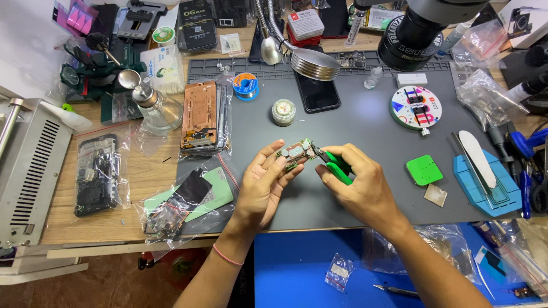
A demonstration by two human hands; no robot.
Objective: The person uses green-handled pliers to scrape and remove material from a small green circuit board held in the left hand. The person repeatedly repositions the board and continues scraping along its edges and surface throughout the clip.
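Nearest the camera: two bare forearms rising from the bottom edge, a thin pink band (227, 255) on the left wrist.

Left hand (264, 183): palm up, fingers curled round a small circuit board (297, 153), pinched at its lower left edge. Board sits above the middle of the grey work mat (365, 122), held clear of it.

Right hand (361, 183): closed round green-handled tweezers (332, 162); dark tips touch the right edge of the board. The two hands are close together, nearly meeting at the board.

On the mat:
- small round tin (283, 112) behind the hands
- dark phone (317, 92) beside it, partly under a gooseneck lamp head (315, 63)
- blue solder spool (246, 85) near the far left corner
- round white dial-like tray (416, 106) to the right
- green square pad (424, 170) and a small pale square piece (436, 195) near the right edge
- blue holder with a white spatula (478, 158) at the right edge

Left of the mat, on the wooden counter (142, 165): stacked copper-coloured phone frames (201, 117), a glass dispenser bottle (155, 105), bagged phone parts (97, 174). Bagged parts (182, 202) also overlap the near left corner of the mat.

Microscope head (419, 31) overhangs the far right edge.
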